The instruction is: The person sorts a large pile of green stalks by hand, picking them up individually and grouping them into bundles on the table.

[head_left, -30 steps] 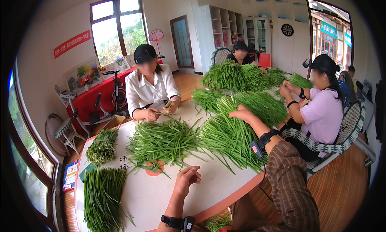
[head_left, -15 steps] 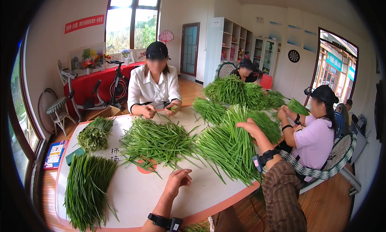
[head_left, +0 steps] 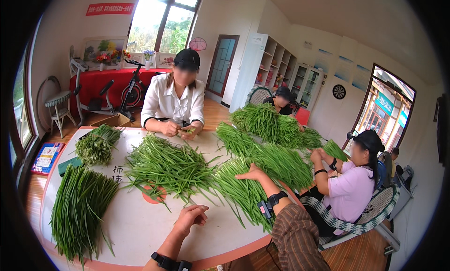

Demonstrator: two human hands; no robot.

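Right hand (head_left: 254, 174) against green stalks (head_left: 240, 191), grip unclear, left hand (head_left: 190, 218) loosely curled, black characters (head_left: 117, 174) on white table (head_left: 138, 226)

Lettered red wall banner (head_left: 110, 8), 2 black characters (head_left: 117, 174) on table (head_left: 136, 231), teal sign (head_left: 384, 103) outside

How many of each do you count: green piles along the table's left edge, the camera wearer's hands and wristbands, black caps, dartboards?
Green piles along the left edge of the table: 2
Wearer's hands: 2
Wearer's wristbands: 2
Black caps: 3
Dartboards: 1
Total: 10
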